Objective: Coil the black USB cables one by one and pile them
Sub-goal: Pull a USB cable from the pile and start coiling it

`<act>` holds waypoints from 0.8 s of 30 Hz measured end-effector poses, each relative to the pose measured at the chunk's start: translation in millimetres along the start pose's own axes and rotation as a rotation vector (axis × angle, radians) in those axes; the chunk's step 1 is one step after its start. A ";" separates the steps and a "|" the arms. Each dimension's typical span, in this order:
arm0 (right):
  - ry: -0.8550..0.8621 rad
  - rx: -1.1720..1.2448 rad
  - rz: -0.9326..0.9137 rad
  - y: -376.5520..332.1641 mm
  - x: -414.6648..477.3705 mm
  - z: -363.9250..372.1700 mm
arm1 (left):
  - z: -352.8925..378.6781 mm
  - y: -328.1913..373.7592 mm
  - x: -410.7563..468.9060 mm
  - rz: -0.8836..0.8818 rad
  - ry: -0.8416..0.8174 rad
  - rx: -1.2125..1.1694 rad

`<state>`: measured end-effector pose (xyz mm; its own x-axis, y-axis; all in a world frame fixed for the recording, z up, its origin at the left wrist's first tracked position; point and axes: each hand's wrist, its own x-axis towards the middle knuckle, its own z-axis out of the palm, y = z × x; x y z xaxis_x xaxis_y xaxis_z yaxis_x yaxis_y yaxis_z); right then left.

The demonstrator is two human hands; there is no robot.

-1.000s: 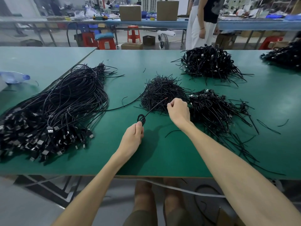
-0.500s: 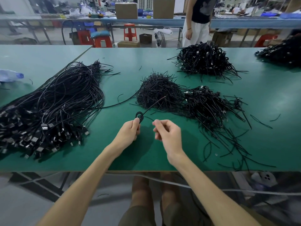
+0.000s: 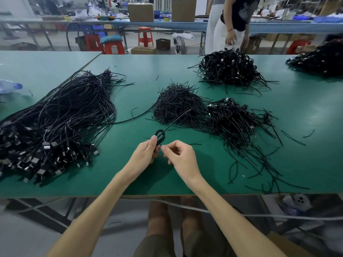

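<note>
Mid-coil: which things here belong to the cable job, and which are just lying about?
Job: left hand, right hand, coil, loose cables, coiled pile, short-strand heap.
Lying about: bottle, boxes, stools, fan.

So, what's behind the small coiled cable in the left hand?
Green tabletop, then the heap of short black strands. The small black coiled cable, pinched by the left hand, covers a patch of table.

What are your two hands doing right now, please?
Left hand: holds the coiled cable.
Right hand: fingers pinched at the coiled cable; whether it grips anything cannot be told.
</note>
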<state>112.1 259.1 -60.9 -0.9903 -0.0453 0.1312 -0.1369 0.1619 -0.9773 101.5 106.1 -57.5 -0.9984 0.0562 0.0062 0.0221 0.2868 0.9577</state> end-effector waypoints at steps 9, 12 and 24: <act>-0.111 0.021 -0.015 -2.1 -0.2 -3.7 | -9.7 -0.4 -2.0 -0.079 -0.073 -0.202; -0.164 0.037 0.011 -2.6 0.4 -4.6 | -14.5 -1.0 -2.0 -0.098 -0.155 -0.198; -0.239 0.107 0.008 -0.9 3.4 -8.6 | -24.9 18.3 7.0 -0.172 -0.474 0.009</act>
<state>108.7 267.2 -58.1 -0.9561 -0.2779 0.0928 -0.1132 0.0581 -0.9919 93.6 88.0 -32.8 -0.8542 0.4347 -0.2853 -0.1384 0.3388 0.9306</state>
